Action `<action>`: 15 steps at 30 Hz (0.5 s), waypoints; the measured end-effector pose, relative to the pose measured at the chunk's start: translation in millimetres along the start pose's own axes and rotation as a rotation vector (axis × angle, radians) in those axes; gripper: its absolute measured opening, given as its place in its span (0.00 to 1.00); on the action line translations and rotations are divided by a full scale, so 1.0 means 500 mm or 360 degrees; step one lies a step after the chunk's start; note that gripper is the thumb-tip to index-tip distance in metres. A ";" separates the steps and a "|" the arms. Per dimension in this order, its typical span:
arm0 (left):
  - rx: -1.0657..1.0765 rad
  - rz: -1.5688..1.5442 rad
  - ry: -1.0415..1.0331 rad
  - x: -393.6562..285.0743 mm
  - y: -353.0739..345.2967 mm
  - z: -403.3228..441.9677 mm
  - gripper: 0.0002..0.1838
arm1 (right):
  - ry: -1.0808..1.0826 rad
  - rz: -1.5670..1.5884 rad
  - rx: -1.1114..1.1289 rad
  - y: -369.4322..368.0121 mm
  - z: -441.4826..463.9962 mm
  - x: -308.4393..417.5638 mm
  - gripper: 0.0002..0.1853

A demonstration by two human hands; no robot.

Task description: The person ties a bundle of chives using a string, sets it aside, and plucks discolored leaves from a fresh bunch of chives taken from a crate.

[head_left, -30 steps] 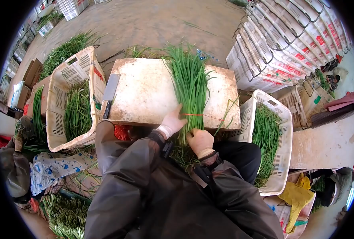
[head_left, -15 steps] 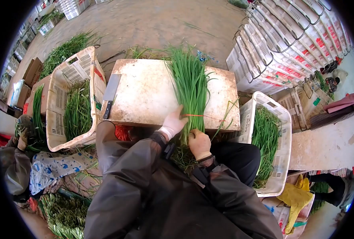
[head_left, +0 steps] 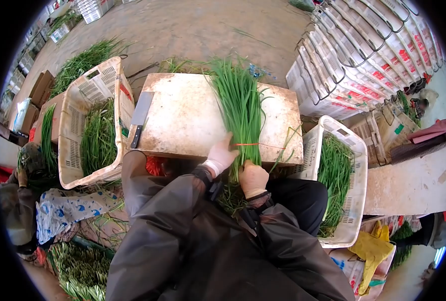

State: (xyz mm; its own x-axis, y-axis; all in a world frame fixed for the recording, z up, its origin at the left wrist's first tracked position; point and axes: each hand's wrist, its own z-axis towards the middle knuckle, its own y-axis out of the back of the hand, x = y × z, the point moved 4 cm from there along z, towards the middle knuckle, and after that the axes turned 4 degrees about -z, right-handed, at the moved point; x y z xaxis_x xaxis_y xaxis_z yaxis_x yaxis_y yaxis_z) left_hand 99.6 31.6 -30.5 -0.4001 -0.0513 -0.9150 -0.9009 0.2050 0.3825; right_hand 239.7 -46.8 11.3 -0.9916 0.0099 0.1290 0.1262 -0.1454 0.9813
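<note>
A long bunch of green stalks [head_left: 240, 108] lies across the right half of a stained white board [head_left: 180, 113], its leafy tips past the far edge. A red band [head_left: 247, 144] crosses the bunch near its lower end, and one end trails right over the board. My gloved left hand [head_left: 221, 154] grips the left side of the bunch by the band. Below the band, my gloved right hand [head_left: 253, 178] is closed round the stalk ends at the board's near edge; its fingertips are partly hidden. A knife [head_left: 141, 118] rests on the board's left edge.
White crates of greens stand left [head_left: 66, 150] and right [head_left: 361, 190] of the board. Stacked white crates [head_left: 353, 60] rise at the back right. A co-worker's hand [head_left: 22, 176] shows at the far left. Cut bundles [head_left: 80, 268] lie at the lower left.
My hands stay almost in place on the bunch, with only a slight shift of the right hand. At the far left, the co-worker's hand and sleeve have moved a little.
</note>
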 end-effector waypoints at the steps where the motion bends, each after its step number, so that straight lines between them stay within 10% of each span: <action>1: -0.0001 -0.0024 -0.0004 0.001 -0.001 -0.001 0.44 | -0.0024 -0.0010 0.0023 -0.003 0.000 0.000 0.14; 15: -0.0023 -0.0114 0.0015 0.006 -0.002 0.000 0.42 | -0.0014 -0.0008 0.0332 0.024 0.007 0.006 0.14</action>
State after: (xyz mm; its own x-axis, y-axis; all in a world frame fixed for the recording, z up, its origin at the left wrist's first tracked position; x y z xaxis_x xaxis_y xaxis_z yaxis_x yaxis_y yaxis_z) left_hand 99.2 31.5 -33.6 -0.3358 -0.0742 -0.9390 -0.9298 0.1860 0.3178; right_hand 238.4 -45.2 24.1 -0.9921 0.0186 0.1241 0.1251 0.0627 0.9902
